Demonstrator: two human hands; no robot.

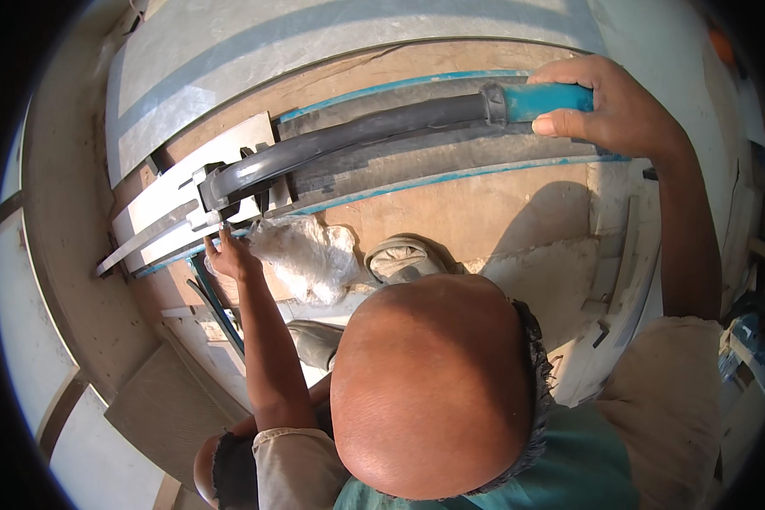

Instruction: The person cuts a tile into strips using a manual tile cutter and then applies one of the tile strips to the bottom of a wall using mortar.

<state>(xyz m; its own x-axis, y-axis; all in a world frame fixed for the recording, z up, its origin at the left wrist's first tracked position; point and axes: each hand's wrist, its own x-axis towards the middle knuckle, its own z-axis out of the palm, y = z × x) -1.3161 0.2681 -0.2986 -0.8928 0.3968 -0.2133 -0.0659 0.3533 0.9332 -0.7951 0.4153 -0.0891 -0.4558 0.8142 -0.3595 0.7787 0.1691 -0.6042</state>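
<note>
A manual tile cutter with blue edges lies across the work area, its long dark handle slanting from the cutting carriage up to a teal grip. My right hand is closed around the end of that grip, thumb on the near side and fingers on the far side. Under the carriage and metal rail lies a white tile. My left hand is at the near side of the carriage, fingers bent and closed against its lower edge. What they pinch is partly hidden.
Crumpled clear plastic lies beside my left forearm, close to a shoe. Beyond the cutter is a large grey slab. A brown ridged panel leans at the lower left, and a long pale beam runs along the left.
</note>
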